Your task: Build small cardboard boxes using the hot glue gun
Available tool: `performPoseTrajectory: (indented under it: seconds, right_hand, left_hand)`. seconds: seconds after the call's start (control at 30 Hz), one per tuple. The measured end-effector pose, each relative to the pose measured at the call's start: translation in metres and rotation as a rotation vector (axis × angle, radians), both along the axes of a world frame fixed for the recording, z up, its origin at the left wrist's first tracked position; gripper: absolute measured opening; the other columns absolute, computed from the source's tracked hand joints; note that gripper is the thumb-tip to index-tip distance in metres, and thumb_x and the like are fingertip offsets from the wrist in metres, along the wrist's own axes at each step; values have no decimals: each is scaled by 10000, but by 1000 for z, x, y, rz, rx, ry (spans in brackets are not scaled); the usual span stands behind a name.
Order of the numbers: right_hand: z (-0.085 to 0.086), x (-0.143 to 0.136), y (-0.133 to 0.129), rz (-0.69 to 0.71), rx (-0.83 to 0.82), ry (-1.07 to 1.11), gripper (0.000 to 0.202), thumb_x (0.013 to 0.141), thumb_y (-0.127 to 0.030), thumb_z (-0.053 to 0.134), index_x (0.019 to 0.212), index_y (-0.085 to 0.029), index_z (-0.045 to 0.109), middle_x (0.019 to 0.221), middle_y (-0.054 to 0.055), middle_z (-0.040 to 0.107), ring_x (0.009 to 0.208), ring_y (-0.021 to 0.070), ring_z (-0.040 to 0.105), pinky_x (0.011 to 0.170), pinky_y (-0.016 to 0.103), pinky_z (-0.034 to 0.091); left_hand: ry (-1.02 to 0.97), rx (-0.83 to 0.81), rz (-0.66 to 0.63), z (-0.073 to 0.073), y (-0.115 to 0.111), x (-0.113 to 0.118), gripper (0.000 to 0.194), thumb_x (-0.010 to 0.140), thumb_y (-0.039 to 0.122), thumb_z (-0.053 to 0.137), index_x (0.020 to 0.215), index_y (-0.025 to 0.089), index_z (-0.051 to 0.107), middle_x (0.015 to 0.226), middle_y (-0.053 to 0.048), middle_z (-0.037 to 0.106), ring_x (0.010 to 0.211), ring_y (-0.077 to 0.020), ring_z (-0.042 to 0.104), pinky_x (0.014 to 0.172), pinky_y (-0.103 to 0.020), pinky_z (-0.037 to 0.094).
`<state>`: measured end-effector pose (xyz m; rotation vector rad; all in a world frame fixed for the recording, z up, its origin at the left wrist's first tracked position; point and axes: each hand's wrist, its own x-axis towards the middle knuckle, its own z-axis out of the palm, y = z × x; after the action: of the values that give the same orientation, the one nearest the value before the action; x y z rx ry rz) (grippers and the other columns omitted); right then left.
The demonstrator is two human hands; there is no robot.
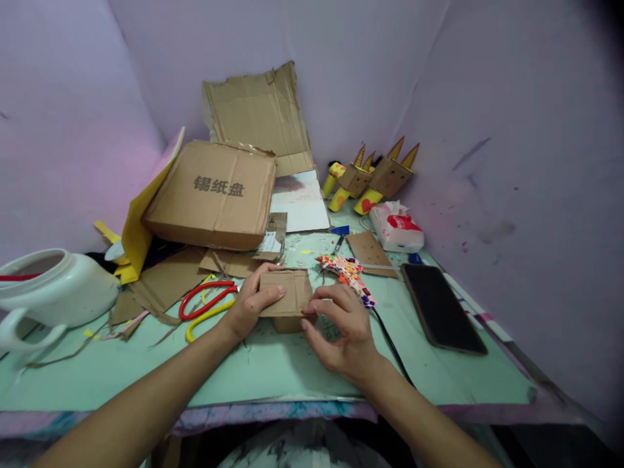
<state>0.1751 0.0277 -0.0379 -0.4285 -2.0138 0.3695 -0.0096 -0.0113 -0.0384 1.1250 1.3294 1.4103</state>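
Note:
Above the near middle of the table is a small cardboard box (287,292), its flat top piece facing up and a lower part showing beneath the front edge. My left hand (251,302) is closed around its left side, with the thumb lying on the top. At the right front corner my right hand (344,325) is curled, its thumb and index fingertip pinching at the edge. The underside of the box is hidden. Just beyond my right hand lies a flower-patterned glue gun (348,273) with a black cord. Scissors (207,309) with red and yellow handles rest left of my left hand.
A large cardboard box (214,195) leans among cardboard scraps at the back left. At far left stands a white pot (73,292). On the right are a phone (441,309), a tissue pack (397,227), a cardboard piece (371,253) and yellow giraffe-like cardboard figures (373,185).

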Motion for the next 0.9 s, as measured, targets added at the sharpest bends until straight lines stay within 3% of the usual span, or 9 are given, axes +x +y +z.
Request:
performPoseTrajectory:
  seconds: [0.2,0.37,0.6,0.9]
  right_hand:
    - [10,-8,-11,20,174,-118,218,724,-9,531,841,-183,590,816,80,654,764,209,561,802,418,504]
    - [11,-10,-19,-31,128,-140,212,731,-3,537,859,-163,593,823,93,643,757,220,533,658,355,488]
    - [17,-13,-21,-57,159,-216,207,739,-6,525,854,-169,582,811,74,627,736,210,521,654,336,449]
    - [27,-16,-20,-89,58,-366,162,691,-60,539,798,-179,566,757,56,606,709,218,514,609,324,398]
  left_hand:
    - [-9,-1,-4,5,-1,4,414,658,356,657,1002,163,533,864,-32,637,795,-204,568,707,-291,439]
    - [-35,-8,-6,8,-2,5,414,632,342,643,983,155,527,824,-22,621,759,-187,546,677,-278,431]
    - [-77,9,1,6,-1,5,409,586,312,639,947,156,529,791,-10,612,747,-181,536,679,-275,423]
    - [-98,21,-16,8,-2,6,417,576,301,621,954,156,522,805,-13,628,745,-184,546,687,-288,426]
